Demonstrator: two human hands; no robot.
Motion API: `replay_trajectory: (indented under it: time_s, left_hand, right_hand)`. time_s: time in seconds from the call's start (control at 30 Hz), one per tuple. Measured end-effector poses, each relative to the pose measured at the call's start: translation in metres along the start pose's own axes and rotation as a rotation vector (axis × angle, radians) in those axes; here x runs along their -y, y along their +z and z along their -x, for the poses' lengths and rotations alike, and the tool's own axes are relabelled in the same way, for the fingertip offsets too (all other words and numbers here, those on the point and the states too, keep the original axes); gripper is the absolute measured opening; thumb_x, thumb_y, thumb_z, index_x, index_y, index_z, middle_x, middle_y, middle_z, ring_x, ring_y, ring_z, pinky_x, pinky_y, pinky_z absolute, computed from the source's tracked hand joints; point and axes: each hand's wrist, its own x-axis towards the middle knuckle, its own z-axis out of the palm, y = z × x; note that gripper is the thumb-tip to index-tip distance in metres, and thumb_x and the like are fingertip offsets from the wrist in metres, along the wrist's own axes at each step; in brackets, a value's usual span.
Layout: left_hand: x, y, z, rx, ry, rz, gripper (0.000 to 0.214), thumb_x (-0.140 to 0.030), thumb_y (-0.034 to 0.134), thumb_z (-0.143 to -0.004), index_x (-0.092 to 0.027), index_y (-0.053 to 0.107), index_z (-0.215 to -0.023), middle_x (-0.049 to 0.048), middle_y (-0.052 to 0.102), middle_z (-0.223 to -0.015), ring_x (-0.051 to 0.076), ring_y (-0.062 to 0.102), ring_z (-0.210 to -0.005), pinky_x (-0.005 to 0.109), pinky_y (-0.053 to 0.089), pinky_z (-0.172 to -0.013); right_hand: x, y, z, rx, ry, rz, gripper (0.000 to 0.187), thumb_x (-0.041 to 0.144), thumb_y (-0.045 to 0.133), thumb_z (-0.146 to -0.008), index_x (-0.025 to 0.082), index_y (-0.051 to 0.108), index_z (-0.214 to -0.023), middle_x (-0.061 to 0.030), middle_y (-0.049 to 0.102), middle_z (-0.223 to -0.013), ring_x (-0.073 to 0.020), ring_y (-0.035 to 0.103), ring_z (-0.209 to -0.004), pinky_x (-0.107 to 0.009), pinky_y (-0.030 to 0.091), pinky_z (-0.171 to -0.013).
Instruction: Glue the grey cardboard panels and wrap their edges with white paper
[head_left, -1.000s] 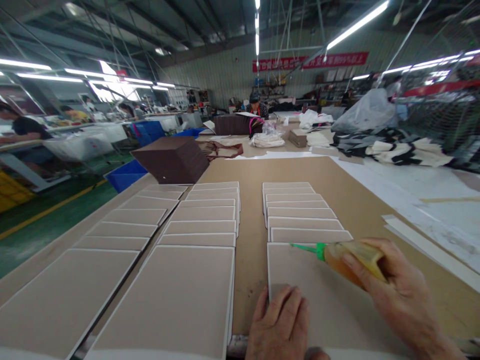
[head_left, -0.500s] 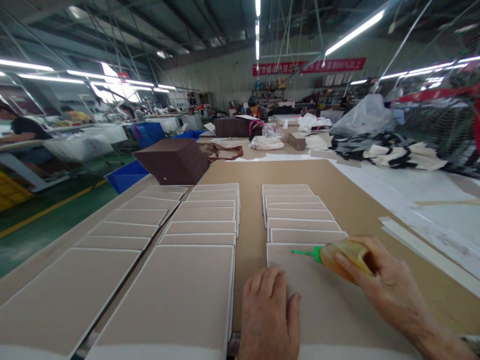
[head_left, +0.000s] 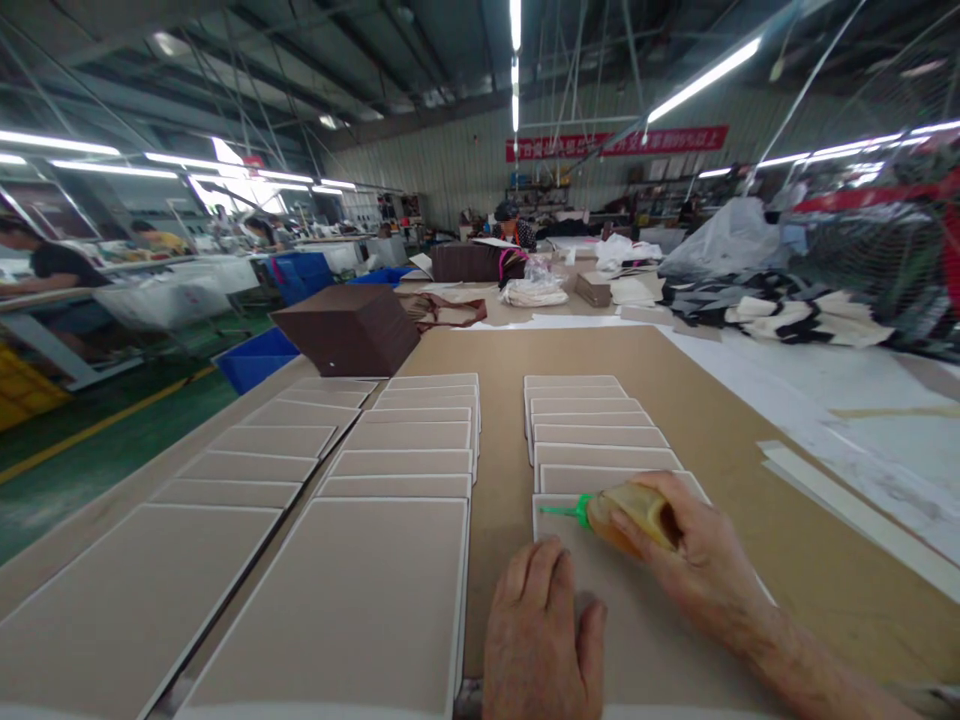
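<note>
Bottle (head_left: 634, 512) of amber glue is clasped in the right hand (head_left: 697, 575), its fingers wrapped tight round the soft body. The green nozzle (head_left: 561, 511) points left, low over the far left corner of the nearest board (head_left: 660, 640). Against a second ago, the nozzle has crept leftward along that far edge and the hand has come in closer, so I judge the tip has reached the corner. I cannot tell whether it touches the surface. The left hand (head_left: 541, 630) has slid forward onto the board's near left part and lies flat there, fingers stretched out and slack, grasping nothing, only pressing down. Beyond this board a row of like boards (head_left: 592, 440) overlaps away from me, and two more rows (head_left: 405, 450) run beside it to the left, all on the brown worktop (head_left: 750, 470). Farther off stand a stack of dark brown boxes (head_left: 349, 328), white strips (head_left: 855, 495) at the right, and a person (head_left: 511, 222) at the far end.
</note>
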Motion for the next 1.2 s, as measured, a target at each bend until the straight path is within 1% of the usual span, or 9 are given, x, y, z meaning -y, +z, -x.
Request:
replay_trajectory:
  time_s: [0.07, 0.2, 0.3, 0.4, 0.53, 0.67, 0.87, 1.03, 1.2]
  left_hand:
    - [0.004, 0.003, 0.002, 0.004, 0.017, -0.041, 0.040, -0.034, 0.059, -0.086, -0.016, 0.060, -0.122, 0.0103, 0.062, -0.128, 0.029, 0.057, -0.117, 0.045, 0.057, -0.093]
    - [0.011, 0.009, 0.005, -0.031, 0.074, -0.099, 0.044, -0.038, 0.062, -0.085, -0.016, 0.060, -0.123, 0.0094, 0.060, -0.132, 0.029, 0.056, -0.120, 0.041, 0.058, -0.093]
    - [0.013, 0.011, 0.007, -0.031, 0.101, -0.115, 0.046, -0.039, 0.063, -0.084, -0.016, 0.060, -0.123, 0.0084, 0.061, -0.132, 0.029, 0.056, -0.120, 0.040, 0.058, -0.093]
    - [0.014, 0.010, 0.005, -0.027, 0.126, -0.145, 0.047, -0.039, 0.063, -0.083, -0.014, 0.060, -0.123, 0.0101, 0.061, -0.131, 0.029, 0.056, -0.120, 0.040, 0.059, -0.092]
    - [0.015, 0.009, 0.003, -0.034, 0.181, -0.196, 0.047, -0.038, 0.062, -0.083, -0.011, 0.060, -0.122, 0.0131, 0.062, -0.129, 0.030, 0.058, -0.118, 0.040, 0.060, -0.089]
    - [0.016, 0.008, 0.003, -0.044, 0.193, -0.216, 0.046, -0.038, 0.062, -0.083, -0.011, 0.060, -0.120, 0.0136, 0.062, -0.128, 0.030, 0.059, -0.117, 0.040, 0.061, -0.088]
    - [0.016, 0.010, 0.004, -0.038, 0.190, -0.215, 0.047, -0.039, 0.062, -0.083, -0.011, 0.061, -0.121, 0.0129, 0.062, -0.129, 0.030, 0.059, -0.117, 0.040, 0.060, -0.089]
    - [0.018, 0.013, 0.006, -0.039, 0.146, -0.161, 0.049, -0.041, 0.063, -0.083, -0.014, 0.061, -0.123, 0.0094, 0.061, -0.132, 0.029, 0.057, -0.120, 0.039, 0.059, -0.092]
    - [0.016, 0.013, 0.009, -0.053, 0.132, -0.142, 0.049, -0.043, 0.062, -0.084, -0.014, 0.060, -0.124, 0.0094, 0.061, -0.133, 0.030, 0.057, -0.120, 0.039, 0.059, -0.093]
  right_hand:
    - [-0.012, -0.014, -0.006, -0.104, 0.107, -0.045, 0.037, 0.055, 0.061, -0.084, 0.021, 0.060, -0.098, -0.0012, 0.067, -0.074, -0.0179, 0.061, -0.061, -0.028, 0.050, -0.051]
    - [-0.046, -0.060, -0.011, -0.318, 0.273, -0.060, 0.042, 0.061, 0.065, -0.076, 0.024, 0.061, -0.094, -0.0009, 0.065, -0.071, -0.0201, 0.060, -0.057, -0.030, 0.049, -0.043]
    - [-0.070, -0.086, -0.002, -0.383, 0.337, 0.034, 0.042, 0.064, 0.066, -0.074, 0.025, 0.061, -0.091, -0.0015, 0.065, -0.069, -0.0223, 0.060, -0.056, -0.034, 0.050, -0.042]
    - [-0.088, -0.096, 0.010, -0.399, 0.311, 0.217, 0.043, 0.067, 0.060, -0.076, 0.026, 0.062, -0.092, -0.0029, 0.068, -0.073, -0.0262, 0.063, -0.063, -0.041, 0.053, -0.052]
    - [-0.096, -0.098, 0.017, -0.414, 0.295, 0.351, 0.046, 0.069, 0.056, -0.077, 0.026, 0.062, -0.093, -0.0040, 0.069, -0.076, -0.0291, 0.065, -0.068, -0.043, 0.051, -0.056]
    - [-0.092, -0.099, 0.015, -0.397, 0.298, 0.378, 0.049, 0.071, 0.055, -0.075, 0.025, 0.061, -0.088, -0.0026, 0.065, -0.067, -0.0259, 0.061, -0.058, -0.041, 0.050, -0.053]
    - [-0.087, -0.095, 0.015, -0.391, 0.256, 0.404, 0.050, 0.072, 0.052, -0.077, 0.024, 0.061, -0.087, -0.0029, 0.065, -0.065, -0.0261, 0.061, -0.057, -0.039, 0.047, -0.052]
    - [-0.086, -0.085, 0.013, -0.334, 0.267, 0.392, 0.053, 0.073, 0.054, -0.076, 0.024, 0.062, -0.093, -0.0020, 0.066, -0.065, -0.0249, 0.062, -0.058, -0.036, 0.047, -0.052]
    - [-0.074, -0.068, 0.007, -0.273, 0.200, 0.392, 0.046, 0.066, 0.053, -0.083, 0.022, 0.060, -0.097, -0.0014, 0.065, -0.069, -0.0221, 0.061, -0.061, -0.033, 0.045, -0.055]
